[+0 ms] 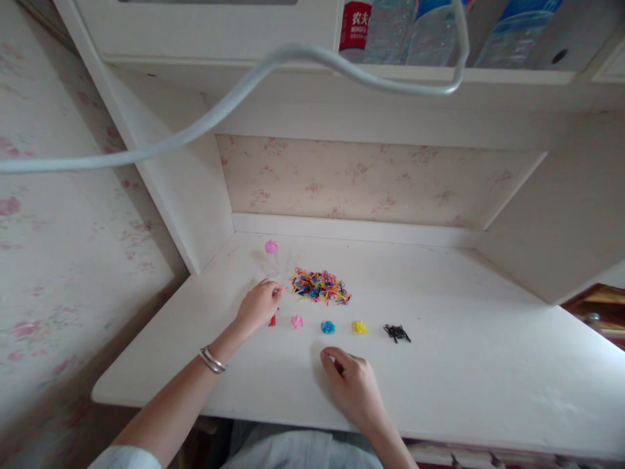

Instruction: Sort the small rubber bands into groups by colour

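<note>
My left hand [258, 305] is closed at the left of a mixed heap of small colourful bands [321, 287], pinching something too small to name. It partly covers a small red pile [272, 320]. To the right lie a pink pile [297, 322], a blue pile [328, 327], a yellow pile [360, 327] and a black pile [397, 333]. My right hand [354, 384] rests on the desk below the blue and yellow piles, its fingers curled together; what they hold, if anything, is hidden.
Behind my left hand stands a clear container [270, 264] with a pink top. A white cable [312, 52] crosses the upper view. Plastic bottles [390, 29] sit on the shelf above the white desk [463, 384]. Side panels bound the desk left and right.
</note>
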Motion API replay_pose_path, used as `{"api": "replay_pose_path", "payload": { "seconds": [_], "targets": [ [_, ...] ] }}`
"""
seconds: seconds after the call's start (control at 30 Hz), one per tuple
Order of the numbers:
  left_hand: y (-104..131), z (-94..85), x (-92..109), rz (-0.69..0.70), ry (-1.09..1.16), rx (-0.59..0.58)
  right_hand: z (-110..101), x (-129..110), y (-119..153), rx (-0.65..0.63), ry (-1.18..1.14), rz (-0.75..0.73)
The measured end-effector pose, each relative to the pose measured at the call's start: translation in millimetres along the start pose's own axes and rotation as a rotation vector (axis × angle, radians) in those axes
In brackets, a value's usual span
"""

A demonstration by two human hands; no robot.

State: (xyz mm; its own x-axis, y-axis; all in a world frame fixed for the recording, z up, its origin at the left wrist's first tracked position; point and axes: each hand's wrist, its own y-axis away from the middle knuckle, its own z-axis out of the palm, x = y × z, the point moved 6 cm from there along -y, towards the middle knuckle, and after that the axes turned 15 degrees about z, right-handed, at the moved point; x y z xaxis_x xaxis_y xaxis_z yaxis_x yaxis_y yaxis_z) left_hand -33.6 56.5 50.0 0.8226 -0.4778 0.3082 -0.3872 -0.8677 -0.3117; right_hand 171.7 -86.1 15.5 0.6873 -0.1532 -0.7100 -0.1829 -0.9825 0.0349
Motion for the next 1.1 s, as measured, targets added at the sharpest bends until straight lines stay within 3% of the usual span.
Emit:
{"api": "replay_pose_path", "payload": {
  "seconds": [0.1, 0.27, 0.43, 0.63, 0.77, 0.93, 1.1],
  "targets": [
    [5.6, -6.0, -6.3, -0.041, -0.046, -0.006, -1.9, -0.9, 0.1, 0.008, 0.002, -0.006],
    [49.1, -17.9, -11.1, -0.111, -0.167, -0.026, -2.4, -2.9, 0.5, 0.008, 0.068, -0.037],
    [81.2, -9.4, 1.2, -0.104, -0.183, -0.060, 1.2, -14.2, -1.5, 0.002, 0.179, -0.028],
    [84.5, 4.0, 12.2, -0.088, -0.167, -0.013, 3.3, -72.8, -30.9, -0.022, 0.457, -0.140],
    [84.8, 5.2, 13.2, -0.062, -0.195, 0.006, 26.0, -106.6, -67.8, -0.121, 0.684, -0.215],
    [87.7, 3.7, 10.8, -0.064, -0.179, 0.037, 64.1, -125.5, -98.9, -0.220, 0.737, -0.263],
    [87.8, 1.6, 7.6, -0.066, -0.105, 0.095, 72.7, -128.8, -106.2, -0.220, 0.757, -0.258]
  ]
}}
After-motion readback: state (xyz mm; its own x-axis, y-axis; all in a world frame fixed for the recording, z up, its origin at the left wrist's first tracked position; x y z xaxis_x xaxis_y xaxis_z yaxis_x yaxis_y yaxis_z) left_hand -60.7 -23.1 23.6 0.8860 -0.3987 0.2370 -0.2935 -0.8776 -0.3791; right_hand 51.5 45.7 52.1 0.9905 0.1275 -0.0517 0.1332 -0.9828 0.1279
